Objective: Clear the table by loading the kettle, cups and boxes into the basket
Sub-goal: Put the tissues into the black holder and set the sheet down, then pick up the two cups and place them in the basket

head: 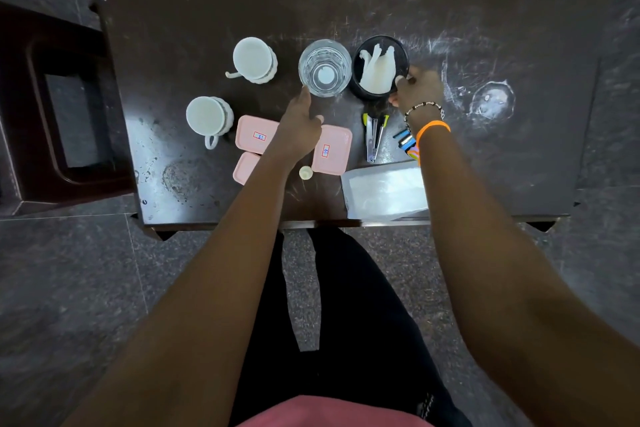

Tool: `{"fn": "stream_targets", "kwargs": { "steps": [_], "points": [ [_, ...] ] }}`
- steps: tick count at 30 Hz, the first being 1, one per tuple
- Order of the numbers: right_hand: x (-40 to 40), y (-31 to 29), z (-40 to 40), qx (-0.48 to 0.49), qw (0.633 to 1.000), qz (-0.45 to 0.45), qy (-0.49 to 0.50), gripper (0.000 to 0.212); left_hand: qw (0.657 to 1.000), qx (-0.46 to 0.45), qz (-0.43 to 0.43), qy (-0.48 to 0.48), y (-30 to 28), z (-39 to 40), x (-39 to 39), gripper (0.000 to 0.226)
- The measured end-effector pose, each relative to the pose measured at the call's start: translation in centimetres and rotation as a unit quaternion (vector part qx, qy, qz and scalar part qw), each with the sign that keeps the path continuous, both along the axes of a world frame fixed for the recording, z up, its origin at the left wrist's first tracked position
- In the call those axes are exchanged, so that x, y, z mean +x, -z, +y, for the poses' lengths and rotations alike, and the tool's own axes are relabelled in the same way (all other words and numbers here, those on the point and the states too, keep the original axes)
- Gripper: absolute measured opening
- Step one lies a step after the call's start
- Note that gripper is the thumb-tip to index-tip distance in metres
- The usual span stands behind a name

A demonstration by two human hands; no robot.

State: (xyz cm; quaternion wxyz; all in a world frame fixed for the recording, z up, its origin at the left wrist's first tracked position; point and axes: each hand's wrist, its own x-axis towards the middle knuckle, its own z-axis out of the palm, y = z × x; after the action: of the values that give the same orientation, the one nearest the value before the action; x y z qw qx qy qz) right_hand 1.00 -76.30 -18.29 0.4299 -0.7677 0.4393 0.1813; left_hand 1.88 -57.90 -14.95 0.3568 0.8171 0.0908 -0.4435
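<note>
Two white cups stand on the dark table (519, 166), one (254, 59) at the back left and one (207, 118) nearer the left edge. Three pink boxes lie in the middle: one (254, 133), one (334, 151) and a smaller one (244, 168), partly hidden under my left forearm. My left hand (301, 125) reaches forward with straight fingers, a fingertip touching the near side of a clear glass (325, 68). My right hand (419, 87) pinches the near right rim of a black container (379, 68) holding white tissue. No kettle or basket is in view.
A metal stapler-like tool (374, 135), small coloured items (403, 140), a little white cap (305, 173) and a white paper bag (384, 191) lie near the front edge. A dark wooden stool (52, 107) stands left of the table. White smears mark the table's right side.
</note>
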Motion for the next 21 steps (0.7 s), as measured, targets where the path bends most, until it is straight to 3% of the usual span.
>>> {"fn": "stream_targets", "kwargs": {
  "steps": [5, 9, 13, 18, 21],
  "points": [
    [-0.9, 0.0, 0.1, 0.042, 0.998, -0.035, 0.039, 0.028, 1.000, -0.015, -0.006, -0.002, 0.2, 0.5, 0.0, 0.062],
    [-2.1, -0.8, 1.2, 0.103, 0.985, -0.042, 0.134, 0.040, 0.999, -0.016, -0.017, -0.036, -0.2, 1.5, -1.0, 0.048],
    [-4.3, -1.7, 4.4, 0.116, 0.977, -0.037, 0.176, 0.020, 0.996, -0.022, -0.011, -0.089, -0.6, 3.7, -4.0, 0.032],
    [-5.9, -1.2, 10.2, 0.162, 0.984, 0.010, 0.079, 0.028, 0.983, -0.005, 0.046, -0.175, 0.6, 8.7, -7.4, 0.026],
    [-5.2, -1.0, 14.7, 0.190, 0.982, 0.005, 0.015, 0.028, 0.971, 0.031, 0.033, -0.236, 1.4, 12.4, -7.6, 0.028]
  ]
}}
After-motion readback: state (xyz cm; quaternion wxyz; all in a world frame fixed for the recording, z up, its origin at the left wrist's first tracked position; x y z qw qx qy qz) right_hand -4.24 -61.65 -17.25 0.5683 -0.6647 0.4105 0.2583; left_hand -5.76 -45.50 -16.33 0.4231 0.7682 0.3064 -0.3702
